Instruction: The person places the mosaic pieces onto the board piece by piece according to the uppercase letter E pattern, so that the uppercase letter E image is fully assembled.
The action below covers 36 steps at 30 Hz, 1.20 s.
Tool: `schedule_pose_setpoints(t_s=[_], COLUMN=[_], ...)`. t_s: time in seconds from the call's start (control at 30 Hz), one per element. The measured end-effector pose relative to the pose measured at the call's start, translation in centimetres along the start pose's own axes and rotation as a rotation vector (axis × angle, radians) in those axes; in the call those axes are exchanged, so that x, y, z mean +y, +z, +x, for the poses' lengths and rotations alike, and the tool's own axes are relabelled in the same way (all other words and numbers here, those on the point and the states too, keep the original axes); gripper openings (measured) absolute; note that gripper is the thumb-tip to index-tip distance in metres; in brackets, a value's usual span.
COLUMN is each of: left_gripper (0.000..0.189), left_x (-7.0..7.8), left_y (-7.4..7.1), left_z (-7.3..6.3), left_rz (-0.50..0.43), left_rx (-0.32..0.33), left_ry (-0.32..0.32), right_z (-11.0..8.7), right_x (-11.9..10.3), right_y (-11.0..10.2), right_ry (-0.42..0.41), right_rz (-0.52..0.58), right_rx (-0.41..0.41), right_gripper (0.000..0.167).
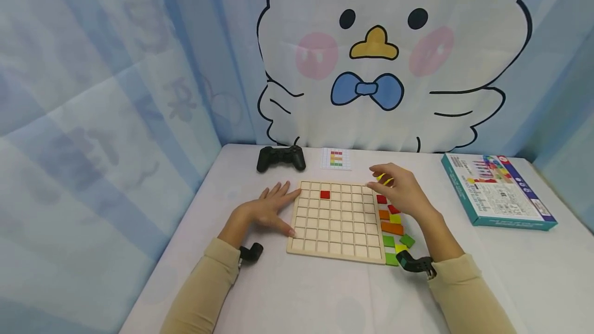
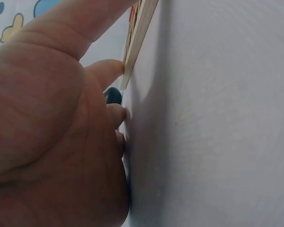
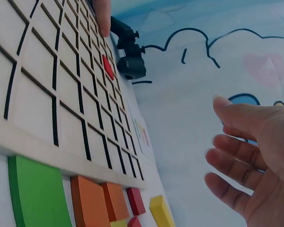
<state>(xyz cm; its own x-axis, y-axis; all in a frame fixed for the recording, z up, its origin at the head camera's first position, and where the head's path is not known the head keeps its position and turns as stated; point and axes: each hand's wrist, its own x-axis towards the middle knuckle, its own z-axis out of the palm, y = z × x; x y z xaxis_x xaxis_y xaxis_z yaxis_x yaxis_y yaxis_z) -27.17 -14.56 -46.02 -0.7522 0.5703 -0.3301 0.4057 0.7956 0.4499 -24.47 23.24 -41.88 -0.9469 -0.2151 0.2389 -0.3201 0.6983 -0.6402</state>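
A wooden grid board [image 1: 335, 220] lies flat on the table, with one red tile [image 1: 325, 195] in a cell near its far edge. My left hand [image 1: 266, 209] is spread flat beside the board, thumb and index finger touching its left edge. Above the far right corner hovers my right hand [image 1: 405, 189], its fingers loosely bent and holding nothing, as the right wrist view confirms. Below it and along the board's right edge lie loose tiles: red [image 1: 381, 199], orange [image 1: 392, 228], green [image 1: 388, 241] and yellow [image 3: 161, 211].
Behind the board lie a black game controller [image 1: 281, 159] and a small card [image 1: 336, 159] printed with coloured blocks. A flat teal-sided box [image 1: 501, 192] rests at the right. A curtain with a cartoon figure hangs behind the table.
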Motion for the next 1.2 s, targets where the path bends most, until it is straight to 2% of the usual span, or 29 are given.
schedule_pose_setpoints(t_s=[0.13,0.43,0.7,0.9,1.2], left_gripper=[0.123,0.123,0.123,0.123,0.122], left_x=[0.0,-0.1,-0.1,-0.1,-0.3], left_y=[-0.2,-0.2,-0.1,-0.2,-0.1], left_z=[-0.1,0.0,0.0,0.0,0.1], left_rz=[-0.01,0.009,0.0,0.0,0.007], left_rx=[-0.001,-0.003,-0.007,-0.006,-0.005], left_ry=[-0.002,-0.008,-0.002,0.016,0.023], right_z=[-0.1,-0.1,-0.4,-0.5,-0.6], right_x=[1.2,3.1,4.8,5.9,6.3], right_y=[-0.6,-0.5,0.1,0.6,0.9], right_ry=[0.059,0.08,0.151,0.162,0.155], right_rz=[-0.034,-0.037,-0.086,-0.126,-0.133], right_rx=[-0.029,-0.082,-0.124,-0.176,-0.183], right_gripper=[0.047,0.044,0.044,0.046,0.033])
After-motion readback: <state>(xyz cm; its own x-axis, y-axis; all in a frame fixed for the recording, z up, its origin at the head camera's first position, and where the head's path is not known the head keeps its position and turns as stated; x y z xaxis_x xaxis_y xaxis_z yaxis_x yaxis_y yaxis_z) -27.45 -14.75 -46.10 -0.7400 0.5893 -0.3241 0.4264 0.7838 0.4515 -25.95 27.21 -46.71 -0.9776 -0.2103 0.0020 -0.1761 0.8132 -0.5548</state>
